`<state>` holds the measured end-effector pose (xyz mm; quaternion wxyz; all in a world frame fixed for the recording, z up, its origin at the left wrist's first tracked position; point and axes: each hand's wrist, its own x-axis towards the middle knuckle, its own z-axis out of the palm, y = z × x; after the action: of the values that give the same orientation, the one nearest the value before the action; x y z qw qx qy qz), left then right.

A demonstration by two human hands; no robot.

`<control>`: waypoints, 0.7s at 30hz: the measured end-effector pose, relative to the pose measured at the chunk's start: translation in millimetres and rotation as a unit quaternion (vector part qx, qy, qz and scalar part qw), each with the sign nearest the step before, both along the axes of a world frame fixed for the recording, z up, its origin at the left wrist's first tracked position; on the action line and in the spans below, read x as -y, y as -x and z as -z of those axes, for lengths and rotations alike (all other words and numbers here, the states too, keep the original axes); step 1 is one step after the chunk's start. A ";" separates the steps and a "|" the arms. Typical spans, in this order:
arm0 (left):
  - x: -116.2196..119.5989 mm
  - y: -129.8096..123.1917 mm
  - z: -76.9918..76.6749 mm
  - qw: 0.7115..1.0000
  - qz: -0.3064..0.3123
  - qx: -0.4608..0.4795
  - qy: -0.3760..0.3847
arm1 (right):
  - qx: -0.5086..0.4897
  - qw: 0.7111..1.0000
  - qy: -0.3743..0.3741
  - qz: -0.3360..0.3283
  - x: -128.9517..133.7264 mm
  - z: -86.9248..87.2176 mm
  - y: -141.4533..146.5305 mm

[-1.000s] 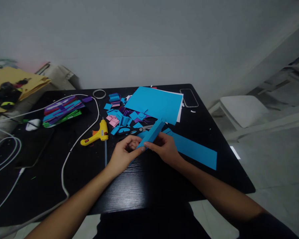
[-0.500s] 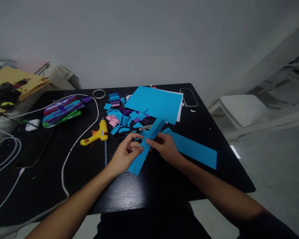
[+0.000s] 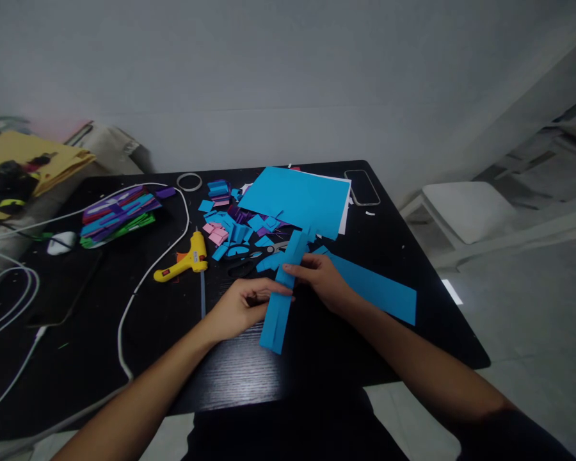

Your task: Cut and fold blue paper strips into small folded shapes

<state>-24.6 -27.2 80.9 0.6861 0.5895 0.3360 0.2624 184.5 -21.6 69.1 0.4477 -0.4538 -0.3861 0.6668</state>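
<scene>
A folded strip of blue paper (image 3: 279, 314) is held slantwise above the black table, its lower end towards me. My left hand (image 3: 242, 304) grips it from the left, with one finger lying across the front and the thumb at the edge. My right hand (image 3: 319, 278) pinches it higher up, thumb in front and fingers behind. Beyond the right hand lies a wider blue paper strip (image 3: 379, 285). Just past the held strip are scissors (image 3: 254, 256), partly covered by blue paper pieces.
A yellow glue gun (image 3: 192, 259) lies left of the hands. Small blue, pink and purple paper pieces (image 3: 225, 224) are heaped behind. A blue sheet (image 3: 297, 195), a phone (image 3: 362, 187), bundled coloured paper (image 3: 120, 214) and a white cable (image 3: 129, 301) lie around; a white stool (image 3: 465, 211) stands right.
The strip has turned more upright and its near end has swung right and towards me. My left hand has shifted its hold, a finger now across the front. More of the scissors shows.
</scene>
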 end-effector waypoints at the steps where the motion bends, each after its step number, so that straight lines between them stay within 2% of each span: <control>1: 1.0 -0.3 0.2 1.000 0.004 0.000 0.002 | 0.004 1.000 -0.005 0.022 -3.1 -0.5 -3.4; 4: 1.7 -0.2 1.8 1.000 0.012 0.000 -0.001 | 0.028 0.995 -0.024 0.090 -11.6 -0.5 -12.6; 6: 0.1 0.3 3.2 1.000 0.015 -0.004 -0.024 | 0.044 0.993 -0.033 0.105 -14.6 0.7 -15.4; 15: -7.3 0.1 3.7 0.980 0.006 -0.058 -0.191 | 0.084 0.990 -0.080 0.086 -5.8 0.2 -5.7; 19: -9.2 1.2 5.2 0.974 0.011 -0.053 -0.218 | 0.097 0.989 -0.089 0.065 -2.1 -1.4 -2.8; 21: -9.8 3.7 6.5 0.979 0.018 -0.030 -0.199 | 0.089 0.989 -0.088 0.076 -2.8 -0.2 -2.2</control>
<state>-28.3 -17.4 74.4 0.5494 0.7276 0.2872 0.2938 186.7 -18.8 69.4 0.4995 -0.4982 -0.4453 0.5513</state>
